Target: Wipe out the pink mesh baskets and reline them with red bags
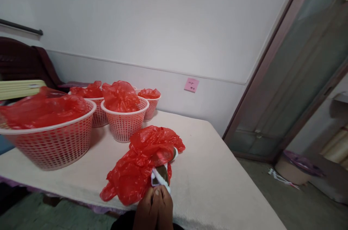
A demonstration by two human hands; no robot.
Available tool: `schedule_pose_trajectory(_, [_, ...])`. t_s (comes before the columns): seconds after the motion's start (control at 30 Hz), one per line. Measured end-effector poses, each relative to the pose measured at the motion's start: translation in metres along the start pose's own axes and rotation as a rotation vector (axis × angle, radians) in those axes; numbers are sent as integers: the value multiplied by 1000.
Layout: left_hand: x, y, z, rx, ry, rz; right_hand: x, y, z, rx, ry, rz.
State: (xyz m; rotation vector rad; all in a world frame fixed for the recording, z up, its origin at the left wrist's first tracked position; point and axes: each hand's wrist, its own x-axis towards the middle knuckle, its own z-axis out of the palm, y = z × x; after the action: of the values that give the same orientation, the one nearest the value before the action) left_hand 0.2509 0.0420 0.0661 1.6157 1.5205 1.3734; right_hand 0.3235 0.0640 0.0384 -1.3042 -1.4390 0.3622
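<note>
At the table's front edge my left hand and my right hand are pressed side by side, both closed in a pinch. Between their fingertips is the near end of a fuzzy white and olive striped piece of fabric; its exact kind cannot be made out. A crumpled red plastic bag lies just beyond and to the left, partly covering the fabric. Another bit of white and olive fabric pokes out at the bag's right side.
A large pink perforated basket stands left, with a smaller basket and others behind, all holding red bags. The cream-covered table ends at a wall bearing a pink note. A bin stands on the floor at right.
</note>
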Motion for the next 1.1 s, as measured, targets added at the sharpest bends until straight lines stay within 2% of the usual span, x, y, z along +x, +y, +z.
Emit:
schedule_pose_trajectory(0.13, [-5,-2,-4,94,35,60,0,-9,-3,80,-32,105])
schedule_pose_trajectory(0.23, [-6,-6,-3,158,78,138,-9,-23,4,30,41,154])
schedule_pose_trajectory(0.4, [-5,-8,5,257,149,261,-33,-37,24,-81,151,162])
schedule_pose_trajectory(0.6, [-5,0,2,459,155,535,-36,-30,38,-142,228,148])
schedule_pose_trajectory(0.7, [-6,-1,2,486,172,574,-37,-27,38,-162,254,108])
schedule_pose_trajectory(0.8, [-9,-5,10,577,286,633,-41,-25,32,-187,273,61])
schedule_pose_trajectory(0.9, [-12,-9,16,598,421,623,-45,-23,25,-210,263,13])
schedule_pose_trajectory(0.97, [-11,-9,14,553,418,623,-44,-22,21,-225,252,-16])
schedule_pose_trajectory(1.1, [-5,-6,0,530,312,698,-39,-19,14,-241,233,-76])
